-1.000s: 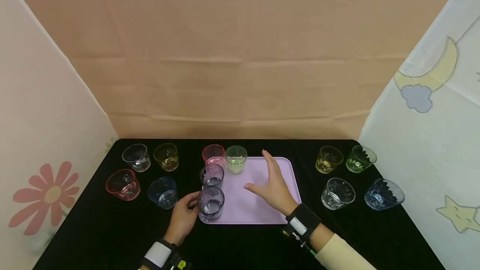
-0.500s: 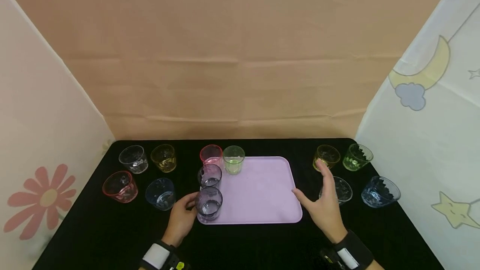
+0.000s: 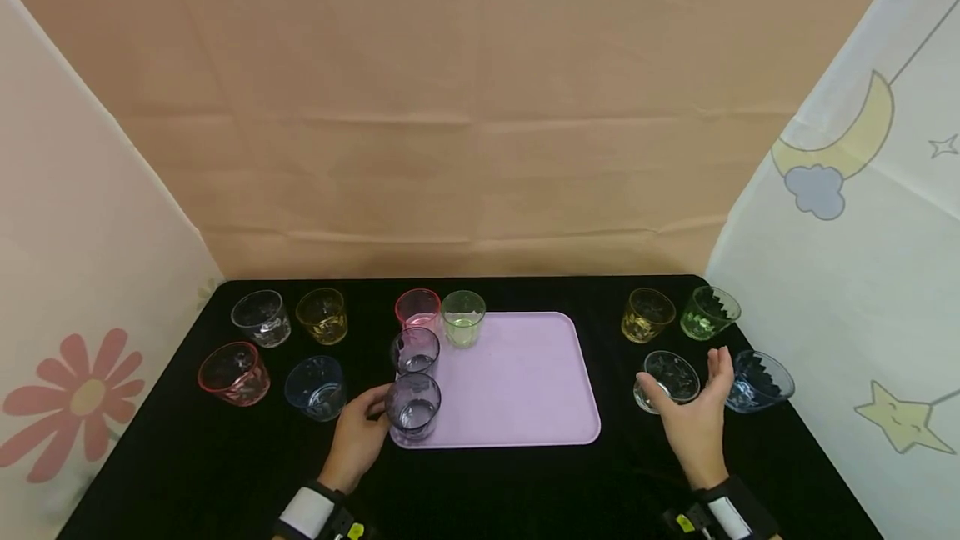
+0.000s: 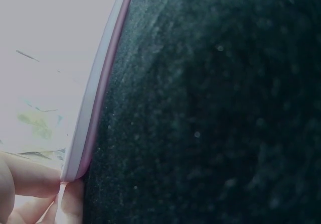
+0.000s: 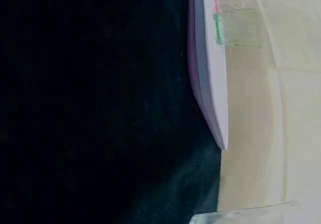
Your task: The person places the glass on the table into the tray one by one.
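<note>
In the head view my left hand (image 3: 358, 433) is at the left edge of the lilac tray (image 3: 525, 390), beside the nearer purple glass (image 3: 415, 411). The left wrist view shows its fingers (image 4: 35, 176) pinching the tray's rim. A second purple glass (image 3: 415, 354), a pink glass (image 3: 418, 311) and a green glass (image 3: 463, 323) stand behind on the tray's left part. My right hand (image 3: 696, 432) is at a clear glass (image 3: 670, 377), thumb on its left and straight fingers on its right. In the right wrist view only that glass's rim (image 5: 246, 214) shows, with the fingers out of frame.
Left of the tray stand a clear glass (image 3: 262, 319), a yellow glass (image 3: 322, 317), a red glass (image 3: 238, 375) and a blue glass (image 3: 317, 390). At right are another yellow glass (image 3: 647, 317), a green glass (image 3: 708, 315) and a blue glass (image 3: 757, 383). Cloth walls enclose the black table (image 3: 510, 490).
My right hand has moved right, from above the tray to the clear glass. My left hand has stayed at the tray's edge. The whole head view has shifted slightly.
</note>
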A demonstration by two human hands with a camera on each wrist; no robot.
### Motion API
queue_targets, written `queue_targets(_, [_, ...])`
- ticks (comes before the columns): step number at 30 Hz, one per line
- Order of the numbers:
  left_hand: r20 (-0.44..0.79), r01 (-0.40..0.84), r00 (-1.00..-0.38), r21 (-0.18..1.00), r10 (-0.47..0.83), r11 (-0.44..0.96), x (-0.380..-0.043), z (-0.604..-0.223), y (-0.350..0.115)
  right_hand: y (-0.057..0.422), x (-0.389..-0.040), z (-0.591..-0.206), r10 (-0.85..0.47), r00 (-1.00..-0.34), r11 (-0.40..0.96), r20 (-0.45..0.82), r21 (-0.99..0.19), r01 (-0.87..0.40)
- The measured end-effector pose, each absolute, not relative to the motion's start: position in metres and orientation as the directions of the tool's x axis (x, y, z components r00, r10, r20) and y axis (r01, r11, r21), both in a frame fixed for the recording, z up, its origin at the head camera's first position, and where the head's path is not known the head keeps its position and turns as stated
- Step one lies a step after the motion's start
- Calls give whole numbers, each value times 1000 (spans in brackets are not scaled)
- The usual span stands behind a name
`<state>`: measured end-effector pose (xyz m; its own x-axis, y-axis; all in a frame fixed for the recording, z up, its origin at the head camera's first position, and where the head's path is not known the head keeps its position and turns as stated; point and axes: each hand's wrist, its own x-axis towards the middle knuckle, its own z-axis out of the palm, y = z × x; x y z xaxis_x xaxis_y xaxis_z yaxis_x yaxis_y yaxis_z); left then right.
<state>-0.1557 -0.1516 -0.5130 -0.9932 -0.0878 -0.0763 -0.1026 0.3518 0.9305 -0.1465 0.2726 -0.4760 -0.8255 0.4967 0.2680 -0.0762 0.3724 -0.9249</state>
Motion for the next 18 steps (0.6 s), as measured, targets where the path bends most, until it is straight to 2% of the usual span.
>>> queue_targets(11, [-84,-115,-991,927,-101,356,-156,-513,-151,274,-150,-487,496,-867,128,-42,-985,120])
queue_targets(18, [-93,-123,-991,928,-100,351,-155,-514,-151,279,-153,-495,490,-866,44,-98,-990,137])
